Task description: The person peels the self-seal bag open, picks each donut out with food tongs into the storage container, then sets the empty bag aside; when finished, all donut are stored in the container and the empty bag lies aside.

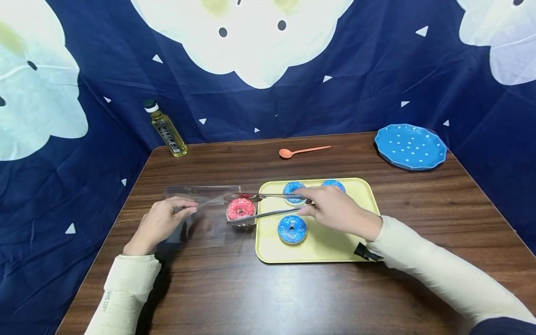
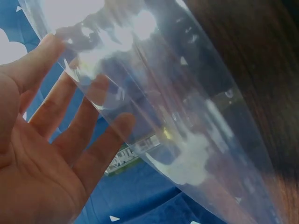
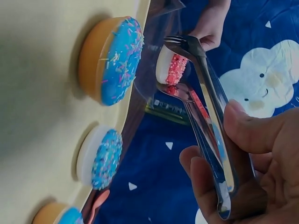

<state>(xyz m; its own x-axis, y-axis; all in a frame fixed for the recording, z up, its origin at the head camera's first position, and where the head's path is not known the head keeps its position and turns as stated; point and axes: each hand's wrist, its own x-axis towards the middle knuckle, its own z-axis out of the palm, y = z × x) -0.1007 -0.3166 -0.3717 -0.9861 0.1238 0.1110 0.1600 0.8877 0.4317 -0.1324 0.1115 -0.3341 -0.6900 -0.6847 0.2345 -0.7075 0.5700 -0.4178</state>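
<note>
At the left, my left hand pinches the upper edge of a clear plastic bag lying on the table; in the left wrist view the clear film spreads past the fingers. My right hand holds metal tongs, thumb on one side and fingers on the other. Between the tongs' tips is a donut with red-pink icing, held over the bag's right part, left of the yellow tray. Blue-iced donuts with sprinkles sit on that tray, two behind partly covered by the right hand and tongs.
An oil bottle stands at the back left corner. An orange spoon lies near the back edge. At the back right is a blue plate with white dots. A dark cloth with white clouds hangs behind the table.
</note>
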